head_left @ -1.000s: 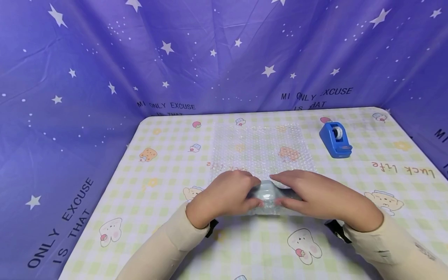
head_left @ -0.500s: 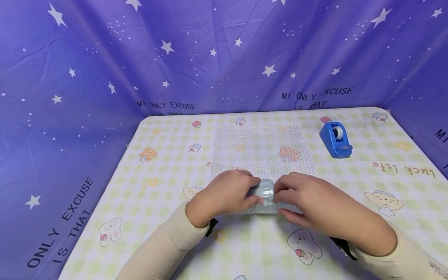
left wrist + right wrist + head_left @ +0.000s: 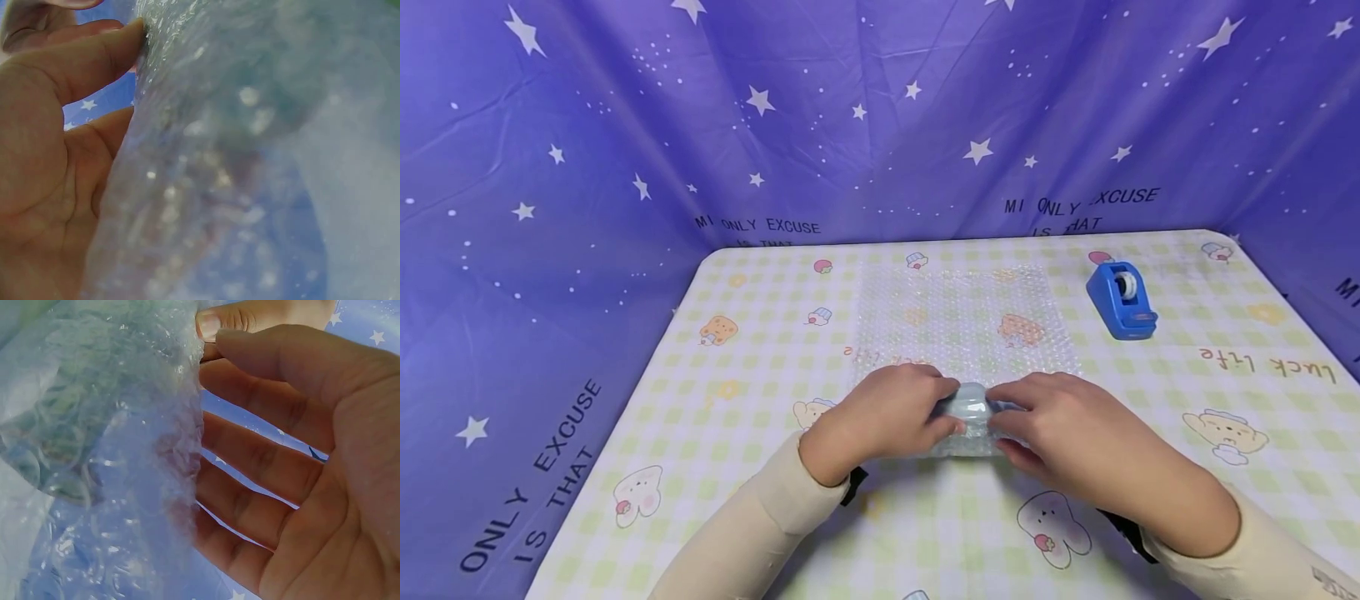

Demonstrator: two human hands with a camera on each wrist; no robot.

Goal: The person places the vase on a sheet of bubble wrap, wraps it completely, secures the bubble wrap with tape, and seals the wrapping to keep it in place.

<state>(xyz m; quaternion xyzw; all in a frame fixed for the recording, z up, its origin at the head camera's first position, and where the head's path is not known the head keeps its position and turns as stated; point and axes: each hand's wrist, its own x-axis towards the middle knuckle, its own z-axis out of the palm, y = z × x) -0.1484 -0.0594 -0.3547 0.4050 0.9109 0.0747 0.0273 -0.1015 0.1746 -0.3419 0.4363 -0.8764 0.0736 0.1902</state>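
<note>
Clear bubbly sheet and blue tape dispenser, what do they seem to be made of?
The clear bubble-wrap sheet looks like thin, glossy plastic film: raised bubbles catch the light, and the green-checked table cover shows through. The blue wedge-shaped tape dispenser is probably hard, smooth plastic, judging by its even colour and rounded edges, though painted metal can't be ruled out.

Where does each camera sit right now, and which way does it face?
Head: worn on the head, facing forward and down at the table and wrap; left hand, right hand and sleeves show.
Left wrist: on that wrist, facing the wrap close up; the left hand fills the left side, with seemingly some of the other at top.
Right wrist: on that wrist, facing the wrap close up; the right hand fills the right side.
Shared: both wrist views show the wrap, with the starry curtain behind.
</note>
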